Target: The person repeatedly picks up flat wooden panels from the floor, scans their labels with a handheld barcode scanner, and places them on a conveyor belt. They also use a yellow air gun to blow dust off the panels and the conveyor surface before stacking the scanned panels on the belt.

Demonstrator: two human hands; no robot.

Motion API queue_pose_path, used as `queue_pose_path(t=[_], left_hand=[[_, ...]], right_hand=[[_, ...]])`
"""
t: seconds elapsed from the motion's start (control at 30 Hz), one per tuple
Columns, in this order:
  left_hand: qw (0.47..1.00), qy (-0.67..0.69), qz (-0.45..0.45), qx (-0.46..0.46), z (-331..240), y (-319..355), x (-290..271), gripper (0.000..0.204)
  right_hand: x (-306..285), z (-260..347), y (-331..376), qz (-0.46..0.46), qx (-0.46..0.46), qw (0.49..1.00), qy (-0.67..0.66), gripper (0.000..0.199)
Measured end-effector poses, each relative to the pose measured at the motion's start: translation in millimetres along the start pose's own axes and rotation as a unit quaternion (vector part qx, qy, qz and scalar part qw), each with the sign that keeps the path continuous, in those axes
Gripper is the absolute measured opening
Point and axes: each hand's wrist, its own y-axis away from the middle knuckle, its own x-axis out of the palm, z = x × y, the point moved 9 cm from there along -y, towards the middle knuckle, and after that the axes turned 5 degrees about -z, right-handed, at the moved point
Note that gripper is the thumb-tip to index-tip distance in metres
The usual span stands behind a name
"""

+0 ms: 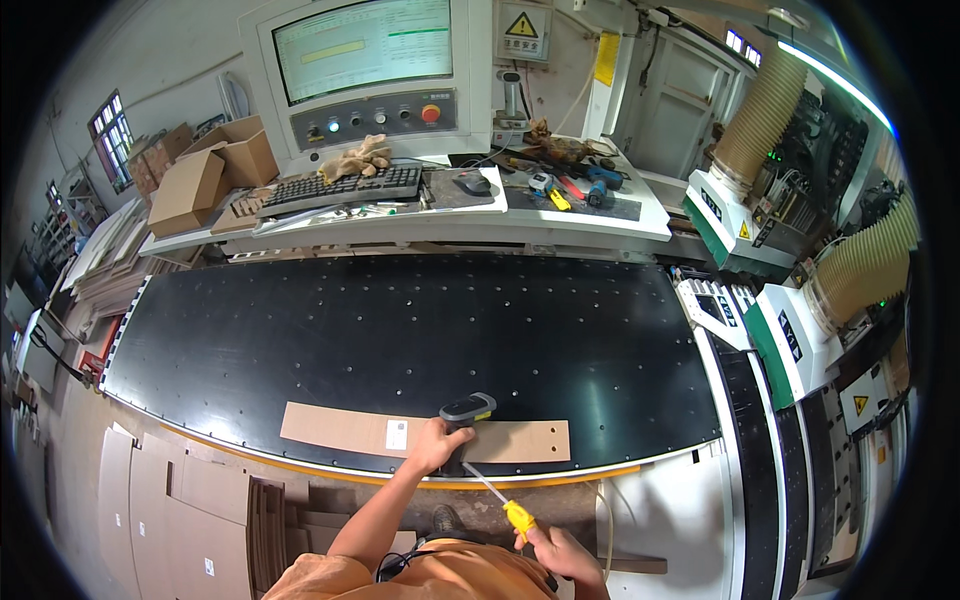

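Note:
A long brown board strip with a small white label lies near the front edge of the black machine bed. My left hand grips a handheld scanner with a grey head and yellow trim, held just over the strip beside the label. My right hand is low and close to my body, closed on the yellow handle of a screwdriver. Its metal shaft points up-left toward the strip.
Behind the bed a white console shelf carries a keyboard, a mouse, gloves and hand tools under a monitor. Cardboard boxes stand at the left. Green-and-white machine heads with ribbed hoses are at the right. Cut boards lie on the floor.

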Motion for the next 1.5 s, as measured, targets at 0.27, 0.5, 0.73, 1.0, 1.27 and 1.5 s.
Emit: queue_pose_path(t=[0.27, 0.5, 0.73, 1.0, 1.27, 1.5], left_hand=[[0.998, -0.048, -0.028, -0.025, 4.2, -11.2, 2.9, 0.038], [0.998, 0.025, -0.051, 0.033, 13.6, -33.5, 33.1, 0.027], [0.997, 0.035, -0.051, 0.047, 8.4, -35.9, 21.6, 0.028], [1.000, -0.012, -0.012, 0.001, 11.9, -43.2, 2.2, 0.040], [1.000, -0.012, -0.009, 0.013, -0.2, -66.5, 0.1, 0.043], [1.000, 0.004, -0.022, -0.005, -3.1, -104.9, 19.0, 0.040]], right_hand=[[-112.4, -104.0, -45.4, -0.446, 0.090, 0.874, -0.173, 0.048], [-201.0, -175.6, -14.9, -0.663, 0.056, 0.733, -0.139, 0.043], [-215.1, -223.7, 46.8, -0.802, 0.044, 0.523, -0.285, 0.045], [-174.4, -322.5, -93.9, -0.657, 0.028, 0.561, -0.503, 0.043], [-222.1, -331.9, -87.3, -0.696, 0.060, 0.686, -0.202, 0.032], [-380.0, -127.6, -65.1, -0.791, -0.013, 0.580, 0.196, 0.027]])
